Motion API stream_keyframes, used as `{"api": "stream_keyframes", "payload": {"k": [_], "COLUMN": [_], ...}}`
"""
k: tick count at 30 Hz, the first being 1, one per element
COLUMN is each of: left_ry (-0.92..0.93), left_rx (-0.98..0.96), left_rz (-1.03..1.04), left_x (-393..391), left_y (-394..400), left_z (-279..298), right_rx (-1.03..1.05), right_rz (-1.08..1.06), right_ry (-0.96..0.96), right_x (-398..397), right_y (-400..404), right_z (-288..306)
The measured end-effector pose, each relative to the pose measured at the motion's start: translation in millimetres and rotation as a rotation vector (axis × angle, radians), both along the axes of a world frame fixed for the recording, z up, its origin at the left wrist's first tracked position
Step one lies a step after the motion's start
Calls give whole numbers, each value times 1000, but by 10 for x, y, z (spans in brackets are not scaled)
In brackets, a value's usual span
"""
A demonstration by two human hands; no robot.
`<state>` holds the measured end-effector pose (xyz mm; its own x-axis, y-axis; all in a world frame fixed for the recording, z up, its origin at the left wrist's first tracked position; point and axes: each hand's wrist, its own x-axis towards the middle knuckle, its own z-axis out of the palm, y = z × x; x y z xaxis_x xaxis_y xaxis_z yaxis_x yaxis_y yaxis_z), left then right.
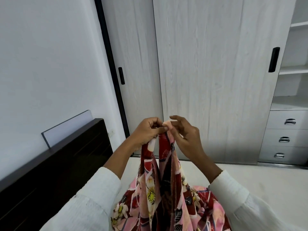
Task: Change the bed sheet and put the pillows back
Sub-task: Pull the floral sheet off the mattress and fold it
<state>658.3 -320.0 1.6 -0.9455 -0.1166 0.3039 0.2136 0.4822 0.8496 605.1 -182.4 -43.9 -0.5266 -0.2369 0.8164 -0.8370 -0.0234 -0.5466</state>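
Note:
A red and pink floral bed sheet (165,194) hangs in bunched folds from both hands in front of my chest. My left hand (146,132) grips the gathered top edge of the sheet with curled fingers. My right hand (183,132) pinches a corner of the same edge right beside it, its other fingers spread loosely. Under the sheet lies the bare white mattress (250,180). No pillows are in view.
A dark wooden headboard (55,165) runs along the left against the white wall. A pale sliding wardrobe (208,72) stands straight ahead, close to the bed's far side. Open shelves and drawers (285,130) with metal handles are at the right.

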Motion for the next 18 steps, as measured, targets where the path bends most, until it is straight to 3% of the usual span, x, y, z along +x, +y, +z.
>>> {"api": "stream_keyframes", "payload": {"k": [4,6,9,11,14,18], "left_ry": [36,54,70,81,21,-11], "left_rx": [-98,112,618,757,678,362], "left_rz": [46,61,-68,-152,-208,-208], "left_x": [-6,0,16,19,40,67], "left_y": [-3,-21,-84,-155,-177,-154], "left_z": [-27,-14,13,-4,-10,-35], "right_rx": [-69,-127,-155,-175,-153,-179], "right_rz": [-31,-83,-250,-322,-291,-59], "right_ry": [-301,-357,-326,-278,-337,-627], "right_x": [56,38,8,12,30,135], "right_y": [-97,-109,-104,-137,-251,-305], "right_z": [78,119,162,175,146,72]}}
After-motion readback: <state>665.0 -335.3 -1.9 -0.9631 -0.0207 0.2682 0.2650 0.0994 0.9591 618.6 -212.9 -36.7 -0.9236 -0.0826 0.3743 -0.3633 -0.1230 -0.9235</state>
